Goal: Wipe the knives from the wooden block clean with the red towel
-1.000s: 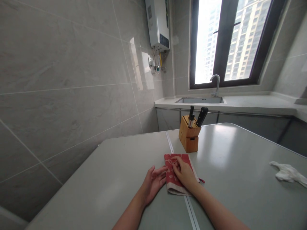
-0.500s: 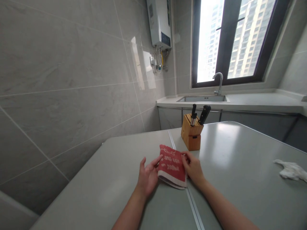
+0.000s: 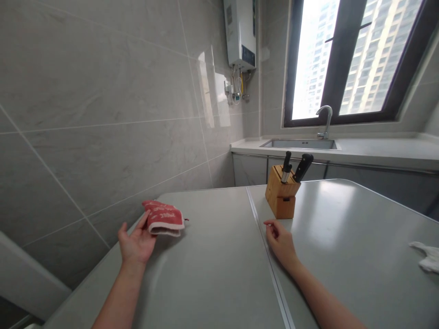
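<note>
My left hand (image 3: 139, 242) is at the left side of the table, its fingers on a folded red towel (image 3: 166, 214). The towel has a white edge and pale lettering, and a small dark red loop sticks out at its right. My thumb stands apart from it, and the fingertips are partly hidden by the cloth. Over the table seam, my right hand (image 3: 279, 240) has its fingers curled in, with nothing visible in them. Just beyond that hand stands a wooden knife block (image 3: 281, 196) with several black-handled tools, including a knife (image 3: 303, 167).
The grey table (image 3: 212, 265) has a metal seam running lengthwise. A crumpled white cloth (image 3: 428, 258) lies at its right edge. Behind are a counter with a sink (image 3: 302, 144) and a faucet (image 3: 327, 119). A tiled wall (image 3: 103, 155) borders the table's left side.
My left hand has carried the red towel to the left, away from the seam. My right hand has let go of it and stays near the knife block. The view has shifted slightly left.
</note>
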`<state>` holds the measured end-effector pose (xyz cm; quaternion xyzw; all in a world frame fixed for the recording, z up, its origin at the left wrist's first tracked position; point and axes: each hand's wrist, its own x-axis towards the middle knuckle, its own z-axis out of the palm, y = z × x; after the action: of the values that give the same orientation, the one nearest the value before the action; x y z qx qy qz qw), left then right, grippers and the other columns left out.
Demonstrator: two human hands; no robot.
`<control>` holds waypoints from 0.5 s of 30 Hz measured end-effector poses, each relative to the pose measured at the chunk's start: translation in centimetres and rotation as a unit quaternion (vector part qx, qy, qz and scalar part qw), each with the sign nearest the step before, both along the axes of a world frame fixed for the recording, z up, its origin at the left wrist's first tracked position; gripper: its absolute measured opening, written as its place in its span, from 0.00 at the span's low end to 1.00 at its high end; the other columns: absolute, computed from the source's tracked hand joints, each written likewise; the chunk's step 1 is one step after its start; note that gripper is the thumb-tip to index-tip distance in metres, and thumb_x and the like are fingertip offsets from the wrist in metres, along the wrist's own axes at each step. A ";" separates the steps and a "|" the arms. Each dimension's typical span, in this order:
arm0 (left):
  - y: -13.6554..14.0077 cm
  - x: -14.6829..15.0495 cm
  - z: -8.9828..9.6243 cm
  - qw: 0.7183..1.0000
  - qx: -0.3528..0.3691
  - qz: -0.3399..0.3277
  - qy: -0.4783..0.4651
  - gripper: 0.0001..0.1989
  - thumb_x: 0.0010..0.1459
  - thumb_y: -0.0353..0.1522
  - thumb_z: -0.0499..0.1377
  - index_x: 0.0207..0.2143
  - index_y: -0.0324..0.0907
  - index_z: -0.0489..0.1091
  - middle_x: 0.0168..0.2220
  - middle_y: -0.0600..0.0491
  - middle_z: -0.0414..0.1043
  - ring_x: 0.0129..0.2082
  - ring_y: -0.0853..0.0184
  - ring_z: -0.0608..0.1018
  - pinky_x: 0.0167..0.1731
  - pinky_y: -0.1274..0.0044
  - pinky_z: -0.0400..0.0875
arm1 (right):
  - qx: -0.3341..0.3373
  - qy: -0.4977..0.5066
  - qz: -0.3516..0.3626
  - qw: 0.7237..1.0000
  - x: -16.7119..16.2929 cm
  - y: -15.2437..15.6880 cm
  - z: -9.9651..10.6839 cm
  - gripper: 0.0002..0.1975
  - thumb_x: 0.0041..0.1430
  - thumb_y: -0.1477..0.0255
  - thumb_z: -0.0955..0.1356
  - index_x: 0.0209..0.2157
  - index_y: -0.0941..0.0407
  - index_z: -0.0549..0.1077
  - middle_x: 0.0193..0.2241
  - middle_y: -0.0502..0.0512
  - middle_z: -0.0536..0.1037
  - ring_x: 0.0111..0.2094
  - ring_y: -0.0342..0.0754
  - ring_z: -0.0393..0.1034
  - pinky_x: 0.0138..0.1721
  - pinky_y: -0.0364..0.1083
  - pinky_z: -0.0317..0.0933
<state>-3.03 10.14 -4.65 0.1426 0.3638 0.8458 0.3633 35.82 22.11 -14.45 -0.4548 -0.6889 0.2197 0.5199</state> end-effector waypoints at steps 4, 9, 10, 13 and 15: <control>-3.2 -5.5 -3.8 0.975 -0.214 0.037 0.051 0.23 0.50 0.40 0.47 0.42 0.36 0.71 0.31 0.46 0.75 0.28 0.62 0.76 0.29 0.70 0.71 | -0.005 -0.008 0.020 1.000 -0.2 -0.1 -0.2 0.08 0.55 0.70 0.60 0.34 0.56 0.68 0.18 0.45 0.62 0.20 0.41 0.58 0.24 0.40 0.53; -6.3 -10.4 -7.4 0.821 -0.410 0.197 0.345 0.20 0.41 0.40 0.57 0.36 0.38 0.72 0.47 0.43 0.70 0.48 0.47 0.70 0.44 0.61 0.67 | -0.012 -0.008 0.023 1.000 -0.3 0.1 -0.3 0.08 0.55 0.70 0.60 0.33 0.57 0.68 0.18 0.45 0.61 0.19 0.42 0.57 0.24 0.41 0.52; -6.6 -10.8 -7.7 0.758 -0.430 0.236 0.430 0.21 0.41 0.41 0.57 0.37 0.39 0.72 0.52 0.44 0.65 0.53 0.45 0.65 0.49 0.59 0.62 | -0.014 -0.007 0.023 1.000 -0.3 0.1 -0.3 0.08 0.55 0.70 0.60 0.33 0.57 0.68 0.18 0.45 0.61 0.19 0.42 0.57 0.24 0.41 0.52; -6.4 -10.6 -7.8 0.587 -0.438 0.273 0.624 0.25 0.44 0.43 0.54 0.43 0.40 0.71 0.62 0.48 0.48 0.59 0.46 0.54 0.56 0.61 0.51 | -0.019 -0.003 0.024 1.000 -0.3 0.1 -0.4 0.08 0.54 0.69 0.60 0.33 0.57 0.68 0.18 0.45 0.61 0.19 0.42 0.57 0.24 0.41 0.52; -5.8 -9.8 -7.7 0.530 -0.426 0.232 0.696 0.28 0.47 0.44 0.51 0.48 0.38 0.68 0.62 0.46 0.48 0.60 0.49 0.53 0.57 0.65 0.50 | -0.020 -0.001 0.024 1.000 -0.3 0.0 -0.4 0.08 0.54 0.70 0.60 0.33 0.57 0.68 0.18 0.45 0.61 0.19 0.42 0.57 0.24 0.41 0.52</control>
<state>-12.84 4.37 -12.32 0.4251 0.8386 0.2786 -0.1960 35.50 22.14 -14.86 -0.4485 -0.6956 0.2454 0.5047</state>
